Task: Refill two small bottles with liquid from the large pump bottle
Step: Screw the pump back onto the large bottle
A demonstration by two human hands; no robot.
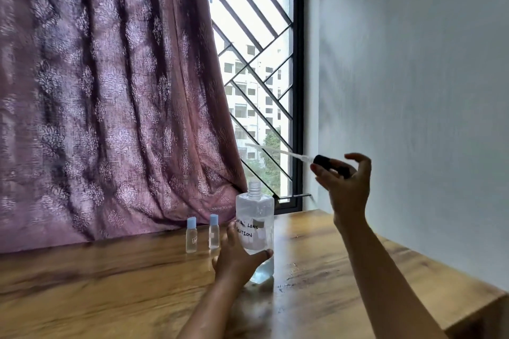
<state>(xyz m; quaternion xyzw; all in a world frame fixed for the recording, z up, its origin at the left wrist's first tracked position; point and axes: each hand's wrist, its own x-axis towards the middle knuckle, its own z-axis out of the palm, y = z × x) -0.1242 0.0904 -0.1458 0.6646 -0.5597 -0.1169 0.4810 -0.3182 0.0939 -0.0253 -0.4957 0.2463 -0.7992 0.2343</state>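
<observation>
Though blurred, pump (pixel 329 164) near grille (pixel 256 69).

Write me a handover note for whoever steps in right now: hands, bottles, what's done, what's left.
Left hand: steadying the large bottle on the wooden table; its neck is open.
Right hand: holding the removed pump head up in the air, dip tube pointing toward the window.
Two small bottles: upright left of the large bottle, blue caps on.
Done: pump removed.
Left: uncap both small bottles, fill them, recap everything.
</observation>
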